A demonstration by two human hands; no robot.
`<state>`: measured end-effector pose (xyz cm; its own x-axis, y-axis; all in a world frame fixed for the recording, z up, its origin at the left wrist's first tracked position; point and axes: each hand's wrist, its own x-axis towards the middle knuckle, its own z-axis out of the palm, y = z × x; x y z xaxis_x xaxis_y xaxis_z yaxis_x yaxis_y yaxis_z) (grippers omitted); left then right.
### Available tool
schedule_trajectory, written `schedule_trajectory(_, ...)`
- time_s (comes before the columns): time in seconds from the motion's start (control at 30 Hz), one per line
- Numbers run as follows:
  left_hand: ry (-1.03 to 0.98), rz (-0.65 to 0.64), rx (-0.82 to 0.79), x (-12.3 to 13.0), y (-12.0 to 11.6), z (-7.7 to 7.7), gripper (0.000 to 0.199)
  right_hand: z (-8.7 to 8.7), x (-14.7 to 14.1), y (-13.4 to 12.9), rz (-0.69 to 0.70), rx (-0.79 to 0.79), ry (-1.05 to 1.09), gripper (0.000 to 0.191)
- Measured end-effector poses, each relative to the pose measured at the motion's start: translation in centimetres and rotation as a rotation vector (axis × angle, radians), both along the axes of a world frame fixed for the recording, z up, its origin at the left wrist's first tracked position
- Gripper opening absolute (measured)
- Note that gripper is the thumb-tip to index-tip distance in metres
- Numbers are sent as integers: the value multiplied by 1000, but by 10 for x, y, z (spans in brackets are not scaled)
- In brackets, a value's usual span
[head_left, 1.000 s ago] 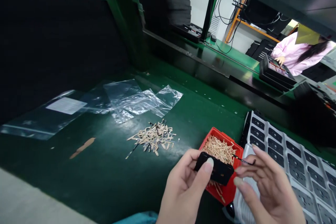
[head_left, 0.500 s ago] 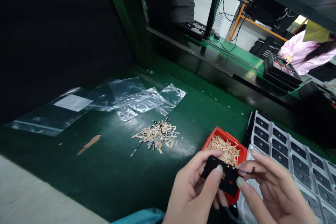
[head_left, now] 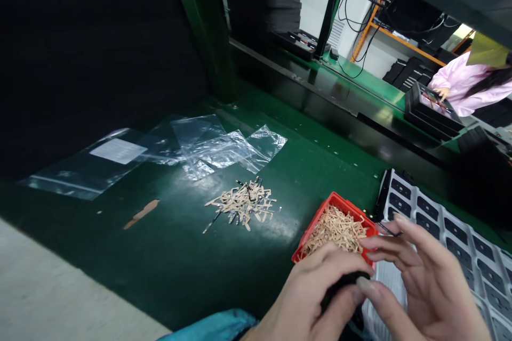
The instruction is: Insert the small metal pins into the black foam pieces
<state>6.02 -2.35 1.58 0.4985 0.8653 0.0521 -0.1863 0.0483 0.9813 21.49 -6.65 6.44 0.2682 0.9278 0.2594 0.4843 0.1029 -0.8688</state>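
Across the lower view, I'm seeing the green bench [head_left: 172, 266] spreading out, with a dark panel [head_left: 100, 74] standing along its left side. Beyond, a person [head_left: 466, 82] in pink is reaching a hand onto a black stack [head_left: 432, 112]. At right, a pale tray [head_left: 415, 197] is holding rows of black plates [head_left: 429, 206]. Clear bags [head_left: 224, 149] are lying overlapped towards the back left, one carrying a white label [head_left: 119, 151].

Nearer me, my left hand [head_left: 312, 295] is clamping the black piece [head_left: 336, 289] between thumb and fingers, at the lower right, just in front of the red box [head_left: 310, 228]; the fingers are hiding much of the piece. My right hand [head_left: 430, 285] is bringing its thumb tip to the end of that piece, thumb and forefinger standing apart, while a thin black strip [head_left: 388, 229] is sitting pinched between its forefinger and the next finger. I cannot tell whether the thumb is pressing.

The box is holding tan strips [head_left: 338, 229]; a loose pile [head_left: 244, 203] of similar strips is lying on the bench to its left. Farther left, a small brown scrap [head_left: 141, 214] is lying alone.
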Motion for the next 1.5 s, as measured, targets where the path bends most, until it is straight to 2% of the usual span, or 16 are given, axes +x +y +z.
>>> schedule_trajectory(0.07,-38,-5,36,3,-4,-5,35,3,1,6,61,-28,-21,50)
schedule_trajectory(0.13,-97,32,-6,6,-9,-11,49,2,4,10,136,-80,-20,52)
schedule_trajectory(0.27,-69,116,-34,7,-13,-16,64,-2,19,14,212,-218,107,48)
schedule_trajectory(0.37,-10,106,-163,4,-7,-9,41,-5,33,12,184,-234,206,47)
schedule_trajectory(0.47,-21,28,-355,3,0,-4,11,-7,38,7,119,-191,140,48)
schedule_trajectory(0.63,-73,-83,-548,6,0,-4,29,-7,18,-2,-24,11,-13,35)
schedule_trajectory(0.73,-167,-121,-573,7,-1,-4,44,-7,6,-2,-2,115,-69,35)
schedule_trajectory(0.83,-238,-123,-585,7,-2,-4,51,-6,5,3,61,131,-127,39)
schedule_trajectory(1.13,-275,-86,-582,6,-5,-5,38,-6,-5,17,-41,201,-138,42)
schedule_trajectory(1.33,-290,-84,-579,6,-7,-6,33,-13,-2,6,-2,194,-208,37)
schedule_trajectory(1.5,-286,-92,-553,3,-5,-1,30,-16,-2,-1,39,170,-271,46)
